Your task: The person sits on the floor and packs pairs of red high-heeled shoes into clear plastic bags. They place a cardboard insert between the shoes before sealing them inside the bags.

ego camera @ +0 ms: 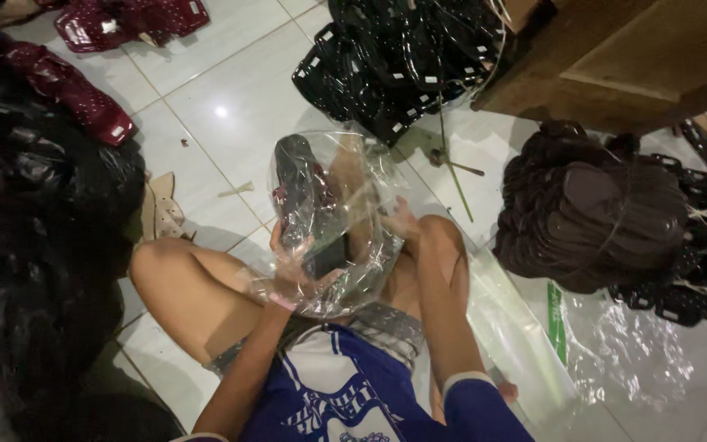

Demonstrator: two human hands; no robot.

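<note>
**Shoe into clear bag**

Person sits on tile floor point(231, 98), bag point(329, 221) held over lap. L hand point(292, 266) inside/under bag, closed on dark shoe point(300, 176) thru plastic. R hand point(403, 219) pinches bag edge, fingers curled. Judgement: keep mouth stretched w/ R, push shoe heel-first, avoid snagging film. Around: black shoe pile point(403, 57) ahead, brown soles stack point(591, 213) right, red shoes point(75, 90) left, spare bags point(615, 352) near right. Knees crowd the work area; dim light hides detail.
</note>
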